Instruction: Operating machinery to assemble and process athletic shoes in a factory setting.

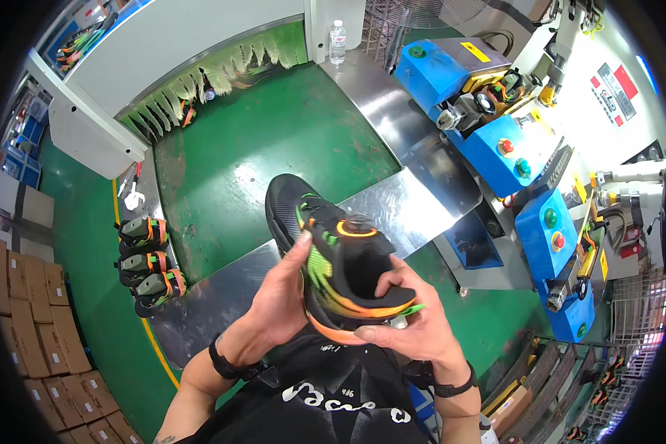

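Observation:
Between both hands I hold a black sneaker [340, 266] with green and orange trim, toe tilted up and away to the left. My left hand [280, 300] is closed around its left side, the thumb lying along the upper and the other fingers hidden beneath. At the heel, my right hand [411, 314] grips the collar, fingers bent over the opening's edge and thumb against the orange heel part. A round dial with an orange ring [357, 226] sits on the tongue. The shoe's opening looks dark inside. Behind it lies a metal plate [407, 207].
Ahead, a green conveyor belt [274, 140] runs under a fringed curtain [207, 78]. Several similar shoes [149, 265] stand at left. To the right is a machine with blue control boxes [499, 152]. A water bottle [337, 42] stands at the back; cardboard boxes [33, 296] are stacked far left.

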### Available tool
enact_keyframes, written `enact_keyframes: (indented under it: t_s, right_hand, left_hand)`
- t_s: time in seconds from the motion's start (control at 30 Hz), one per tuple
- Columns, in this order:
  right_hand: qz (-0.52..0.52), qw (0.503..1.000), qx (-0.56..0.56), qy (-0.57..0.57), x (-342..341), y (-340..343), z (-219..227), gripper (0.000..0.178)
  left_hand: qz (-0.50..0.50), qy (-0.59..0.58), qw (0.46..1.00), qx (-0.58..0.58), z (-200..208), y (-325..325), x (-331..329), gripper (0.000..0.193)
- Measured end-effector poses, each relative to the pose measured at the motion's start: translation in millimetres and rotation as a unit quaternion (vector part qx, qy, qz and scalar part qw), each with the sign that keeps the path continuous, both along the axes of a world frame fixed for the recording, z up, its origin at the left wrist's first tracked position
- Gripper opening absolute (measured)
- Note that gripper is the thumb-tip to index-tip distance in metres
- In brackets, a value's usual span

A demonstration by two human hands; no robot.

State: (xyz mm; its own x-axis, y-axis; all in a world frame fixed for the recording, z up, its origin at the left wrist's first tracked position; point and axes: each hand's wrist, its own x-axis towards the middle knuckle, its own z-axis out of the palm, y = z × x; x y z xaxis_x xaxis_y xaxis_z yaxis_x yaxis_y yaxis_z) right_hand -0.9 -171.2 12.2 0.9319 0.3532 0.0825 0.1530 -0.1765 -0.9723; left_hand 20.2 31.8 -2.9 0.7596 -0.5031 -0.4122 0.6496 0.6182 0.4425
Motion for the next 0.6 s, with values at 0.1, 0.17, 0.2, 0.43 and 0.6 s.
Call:
enact_keyframes:
  t_s: [0.1,0.17,0.2,0.43,0.6]
  right_hand:
    - [-0.021,0.999,-0.029,0.019,-10,-4,-7,0.047]
    - [-0.094,0.994,-0.008,0.058,-12,-5,-17,0.043]
    - [-0.134,0.979,0.104,0.114,-13,-4,-27,0.037]
    - [-0.051,0.950,-0.305,-0.047,11,-3,-181,0.042]
    - [-0.007,0.944,-0.326,0.057,1,-14,-224,0.047]
  left_hand:
    - [-0.032,0.021,0.999,0.038,-16,6,-6,0.049]
    - [-0.042,-0.006,0.998,0.056,-32,11,-13,0.046]
    - [-0.035,-0.053,0.996,0.055,-43,12,-18,0.046]
    - [-0.176,-0.437,0.538,0.698,-132,39,-90,0.069]
    - [-0.164,-0.439,0.500,0.728,-199,42,-77,0.048]
